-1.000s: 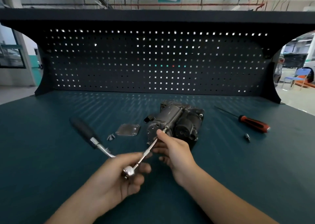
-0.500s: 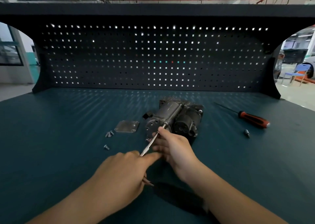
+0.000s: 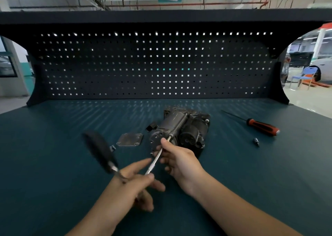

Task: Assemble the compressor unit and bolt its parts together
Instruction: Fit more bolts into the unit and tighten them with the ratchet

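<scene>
The dark metal compressor unit (image 3: 181, 126) lies on the green bench mat, mid-table. A thin silver extension bar (image 3: 154, 162) runs from a bolt on the unit's near end face down to a ratchet. My right hand (image 3: 181, 162) pinches the bar just behind its tip. My left hand (image 3: 133, 187) grips the ratchet at its head, index finger stretched along the bar. The ratchet's black handle (image 3: 98, 149) sticks up to the left and is motion-blurred.
A flat grey cover plate (image 3: 130, 139) lies left of the compressor, with small bolts (image 3: 112, 148) beside it. A red-and-black screwdriver (image 3: 262, 127) and a small bit (image 3: 256, 142) lie to the right. A black pegboard (image 3: 152, 65) closes the back.
The ratchet handle dropped out of sight under my left hand, then swung back up to the left. My right hand has stayed on the bar at the compressor.
</scene>
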`<state>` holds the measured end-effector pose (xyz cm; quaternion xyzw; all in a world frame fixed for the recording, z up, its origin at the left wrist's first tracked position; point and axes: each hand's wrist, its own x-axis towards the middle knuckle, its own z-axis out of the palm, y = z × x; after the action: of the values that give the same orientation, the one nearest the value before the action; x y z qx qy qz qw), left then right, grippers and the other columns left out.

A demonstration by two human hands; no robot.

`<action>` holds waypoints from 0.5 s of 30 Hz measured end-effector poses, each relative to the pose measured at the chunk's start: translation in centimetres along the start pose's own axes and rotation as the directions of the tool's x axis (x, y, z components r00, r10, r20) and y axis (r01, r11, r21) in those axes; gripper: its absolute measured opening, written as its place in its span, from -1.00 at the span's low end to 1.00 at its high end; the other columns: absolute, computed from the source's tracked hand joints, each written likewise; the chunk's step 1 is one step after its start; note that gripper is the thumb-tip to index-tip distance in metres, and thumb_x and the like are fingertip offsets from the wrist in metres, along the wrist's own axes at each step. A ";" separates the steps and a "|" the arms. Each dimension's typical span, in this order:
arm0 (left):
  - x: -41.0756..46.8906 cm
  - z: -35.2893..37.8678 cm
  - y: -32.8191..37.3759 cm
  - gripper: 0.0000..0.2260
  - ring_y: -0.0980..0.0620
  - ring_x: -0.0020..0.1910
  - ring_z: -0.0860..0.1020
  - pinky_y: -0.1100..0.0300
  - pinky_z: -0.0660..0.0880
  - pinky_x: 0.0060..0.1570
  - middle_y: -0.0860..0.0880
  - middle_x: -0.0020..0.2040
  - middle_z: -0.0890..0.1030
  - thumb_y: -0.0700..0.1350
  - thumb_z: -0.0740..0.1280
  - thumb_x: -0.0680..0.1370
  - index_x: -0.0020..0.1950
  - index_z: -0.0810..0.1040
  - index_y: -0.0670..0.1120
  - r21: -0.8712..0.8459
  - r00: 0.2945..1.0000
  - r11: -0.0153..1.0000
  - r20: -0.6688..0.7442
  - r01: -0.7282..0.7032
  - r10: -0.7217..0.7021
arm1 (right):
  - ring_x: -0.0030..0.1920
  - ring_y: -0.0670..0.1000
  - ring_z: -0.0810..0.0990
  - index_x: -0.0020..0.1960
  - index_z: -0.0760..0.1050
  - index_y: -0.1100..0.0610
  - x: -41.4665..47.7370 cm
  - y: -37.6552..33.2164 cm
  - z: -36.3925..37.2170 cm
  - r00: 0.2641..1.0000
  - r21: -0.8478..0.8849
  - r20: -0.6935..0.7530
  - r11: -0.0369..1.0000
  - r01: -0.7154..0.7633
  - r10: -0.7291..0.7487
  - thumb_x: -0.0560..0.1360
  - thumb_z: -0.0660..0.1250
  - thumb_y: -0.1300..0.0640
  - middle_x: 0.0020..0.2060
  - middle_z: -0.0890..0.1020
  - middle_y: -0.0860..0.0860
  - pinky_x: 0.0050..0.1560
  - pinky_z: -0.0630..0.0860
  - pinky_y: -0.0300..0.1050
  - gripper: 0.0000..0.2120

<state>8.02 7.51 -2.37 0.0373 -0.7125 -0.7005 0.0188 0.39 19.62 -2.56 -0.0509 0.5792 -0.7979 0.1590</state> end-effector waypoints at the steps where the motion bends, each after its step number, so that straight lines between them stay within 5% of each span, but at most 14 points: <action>1: 0.1 -0.2 0.3 -0.75 0.03 -0.65 0.43 0.32 0.38 -0.62 -0.18 -0.33 0.65 -0.31 0.29 0.40 -0.01 0.63 -0.10 -0.231 0.991 0.963 0.032 0.137 -0.133 | -0.45 -0.15 0.47 -0.19 0.56 0.12 0.0 0.0 0.0 1.000 -0.002 0.004 1.000 -0.007 0.007 0.49 0.31 0.03 -0.30 0.63 0.01 -0.42 0.31 -0.30 -0.81; 3: 0.0 -0.5 0.7 -0.76 0.08 -0.69 0.40 0.29 0.40 -0.69 -0.16 -0.39 0.60 -0.22 0.31 0.27 -0.17 0.66 -0.32 -0.583 0.927 0.721 0.225 0.376 -0.301 | -0.47 -0.16 0.46 -0.20 0.56 0.12 0.1 0.0 0.1 1.000 -0.004 0.006 1.000 -0.016 0.016 0.49 0.31 0.02 -0.30 0.64 0.00 -0.43 0.30 -0.30 -0.81; 5: -0.1 -0.7 0.8 -0.74 0.12 -0.73 0.36 0.30 0.37 -0.73 -0.07 -0.47 0.53 -0.23 0.31 0.27 -0.18 0.64 -0.39 -0.728 0.899 0.530 0.315 0.435 -0.306 | -0.48 -0.16 0.46 -0.20 0.56 0.11 0.1 0.0 0.1 1.000 -0.003 0.008 1.000 -0.015 0.015 0.50 0.30 0.01 -0.29 0.64 -0.01 -0.45 0.30 -0.32 -0.80; 8: -0.1 -0.6 0.4 -0.75 0.14 -0.72 0.26 0.37 0.29 -0.71 -0.02 -0.52 0.40 -0.21 0.25 0.32 -0.20 0.68 -0.31 -0.643 0.924 0.663 0.273 0.383 -0.269 | -0.48 -0.17 0.47 -0.18 0.57 0.10 0.1 0.0 0.0 1.000 -0.034 0.015 0.999 -0.004 0.004 0.50 0.29 -0.01 -0.29 0.65 -0.02 -0.46 0.32 -0.33 -0.79; 11: -0.3 -0.1 0.2 -0.76 0.10 -0.68 0.26 0.35 0.25 -0.66 -0.06 -0.54 0.36 -0.25 0.30 0.28 -0.14 0.70 -0.19 -0.423 0.965 0.870 0.173 0.254 -0.197 | -0.48 -0.16 0.47 -0.16 0.57 0.10 0.1 0.1 -0.1 1.000 -0.040 0.028 0.999 -0.001 0.002 0.51 0.26 -0.03 -0.32 0.66 -0.04 -0.47 0.33 -0.34 -0.77; 13: -0.3 -0.3 -0.1 -0.64 0.06 -0.62 0.34 0.30 0.31 -0.59 -0.05 -0.50 0.45 -0.35 0.30 0.36 0.04 0.67 -0.02 -0.023 0.996 0.998 0.064 0.057 -0.056 | -0.49 -0.16 0.47 -0.12 0.57 0.11 0.1 0.1 0.0 0.999 -0.038 0.044 0.999 -0.020 0.021 0.54 0.23 -0.02 -0.35 0.66 -0.05 -0.48 0.33 -0.35 -0.76; 14: -0.4 -0.4 -0.2 -0.59 0.11 -0.55 0.41 0.29 0.38 -0.50 0.03 -0.43 0.52 -0.31 0.26 0.45 0.17 0.57 0.10 0.265 0.999 0.963 0.014 -0.046 0.044 | -0.50 -0.16 0.47 -0.10 0.57 0.12 0.1 0.1 0.0 0.998 -0.041 0.047 0.999 -0.030 0.032 0.55 0.21 -0.02 -0.36 0.66 -0.05 -0.49 0.33 -0.35 -0.75; 15: -0.4 -0.5 -0.3 -0.56 0.17 -0.44 0.47 0.30 0.42 -0.37 0.10 -0.31 0.57 -0.21 0.22 0.50 0.27 0.38 0.22 0.582 0.986 0.801 0.008 -0.140 0.167 | -0.51 -0.16 0.47 -0.08 0.57 0.13 0.1 0.2 0.0 0.998 -0.047 0.045 0.998 -0.037 0.039 0.56 0.19 -0.01 -0.36 0.66 -0.05 -0.50 0.34 -0.35 -0.74</action>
<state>8.45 7.07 -2.62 -0.0013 -0.8921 -0.4449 0.0786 0.34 19.55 -2.73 -0.0620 0.5944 -0.7799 0.1863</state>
